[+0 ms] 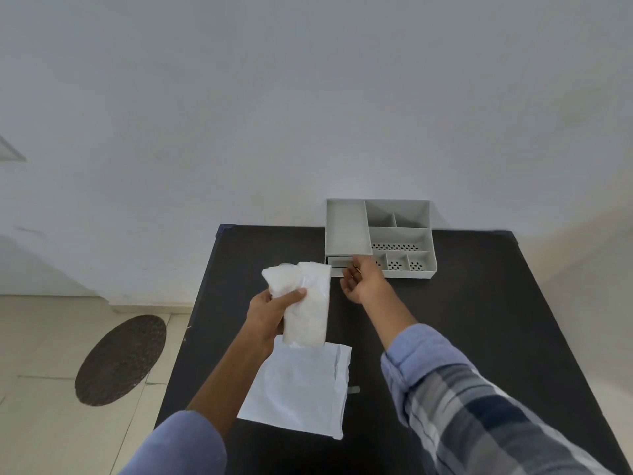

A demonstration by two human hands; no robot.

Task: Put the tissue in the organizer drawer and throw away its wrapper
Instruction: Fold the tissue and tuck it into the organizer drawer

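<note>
My left hand [270, 311] grips a white stack of tissue [306, 303] upright above the black table [479, 320]. Flat on the table below it lies the white, empty-looking wrapper [301, 389]. A grey organizer [346, 228] with several compartments stands at the table's far edge against the wall. Its small drawer [337, 261] sits low at the front left, pulled out a little. My right hand [363, 281] reaches to the drawer front, fingers curled at it, holding nothing that I can see.
A white wall rises right behind the table. Left of the table is a tiled floor with a dark round mat [120, 359]. A small grey tab [354, 389] lies beside the wrapper.
</note>
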